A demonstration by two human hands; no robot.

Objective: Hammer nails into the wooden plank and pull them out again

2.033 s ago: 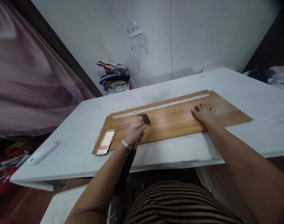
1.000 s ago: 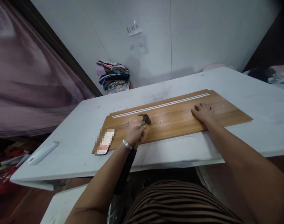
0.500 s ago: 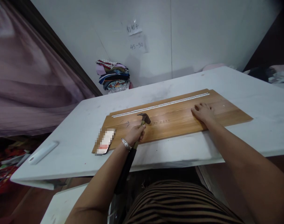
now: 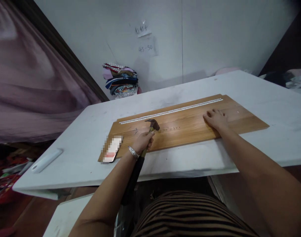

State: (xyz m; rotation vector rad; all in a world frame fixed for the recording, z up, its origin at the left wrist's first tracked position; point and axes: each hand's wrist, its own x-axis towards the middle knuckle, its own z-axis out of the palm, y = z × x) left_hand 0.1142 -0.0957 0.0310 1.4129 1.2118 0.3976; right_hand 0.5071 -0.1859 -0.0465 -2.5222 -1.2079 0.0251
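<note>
Left hand [image 4: 143, 142] closed round black-gripped claw hammer with dark metal head [image 4: 139, 165]; long axis slants from lap up-right, head at brown wood-grain board [image 4: 195, 126]. Row of small dark dots [image 4: 173, 128] just right of head, left hand nearer. Right hand [image 4: 216, 119] rests on board, fingers loosely bent, nothing held. Handwritten white wall paper [image 4: 146, 48]: "45-50". No brands readable.

Probably a home: pink curtain [image 4: 39, 72], folded clothes [image 4: 121, 80].
</note>
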